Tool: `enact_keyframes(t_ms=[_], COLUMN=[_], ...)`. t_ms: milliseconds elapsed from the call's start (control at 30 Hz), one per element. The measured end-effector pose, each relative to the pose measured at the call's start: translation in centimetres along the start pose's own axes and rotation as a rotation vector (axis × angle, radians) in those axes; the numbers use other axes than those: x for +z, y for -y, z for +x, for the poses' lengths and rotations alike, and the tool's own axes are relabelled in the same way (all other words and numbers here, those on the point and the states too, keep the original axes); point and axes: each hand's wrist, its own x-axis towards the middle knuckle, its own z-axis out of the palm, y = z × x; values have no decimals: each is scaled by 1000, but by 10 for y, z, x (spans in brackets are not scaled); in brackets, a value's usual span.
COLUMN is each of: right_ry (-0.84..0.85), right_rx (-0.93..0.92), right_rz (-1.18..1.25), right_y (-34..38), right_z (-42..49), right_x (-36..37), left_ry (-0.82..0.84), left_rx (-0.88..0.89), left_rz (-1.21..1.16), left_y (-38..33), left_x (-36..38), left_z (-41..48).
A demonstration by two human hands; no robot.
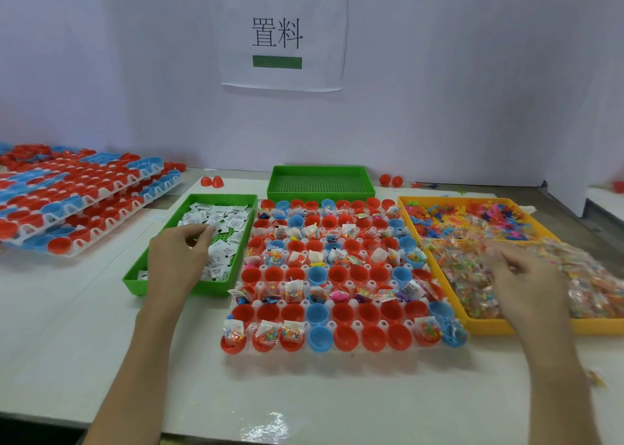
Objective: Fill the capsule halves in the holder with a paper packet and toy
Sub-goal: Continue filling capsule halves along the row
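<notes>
Nearest me, the worktop (304,394) lies bare along its front edge, so both forearms have room to swing in without brushing anything. Just beyond, the holder (358,324) sits square in the middle, its capsule halves (344,338) mouth-up so things can drop straight in. The front row's middle cups look empty, while those toward each end carry bags. I have the left hand (179,252) over the green tray (135,277) just beside the holder's left edge, thumb and fingertips pinching a paper packet (212,231). The right hand (526,276) hovers curled over the bagged toys (472,276) in the yellow tray (486,326) at the holder's right edge; blur stops me telling whether it grips one. Supplies flank the holder, I judge, to keep reaches short. Farther back stand a bare mesh tray (320,183) and, toward the far left corner, stacked holders (77,201).
</notes>
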Motion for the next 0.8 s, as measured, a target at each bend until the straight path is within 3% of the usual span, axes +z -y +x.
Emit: enact_keyframes(t_ms=[133, 567, 667, 800], right_ry=[-88, -137, -77, 45], right_rx=[-48, -179, -244, -260], right_rz=[99, 332, 438, 588], right_y=[4, 32, 54, 82], right_z=[-2, -12, -22, -36], right_x=[-3, -5, 0, 4], left_ry=[-40, -157, -82, 203], left_rx=[-3, 57, 176, 322], left_rz=[-66, -164, -286, -600], left_y=[-6, -23, -63, -125], left_x=[0, -8, -20, -26], left_z=[-4, -16, -33, -79])
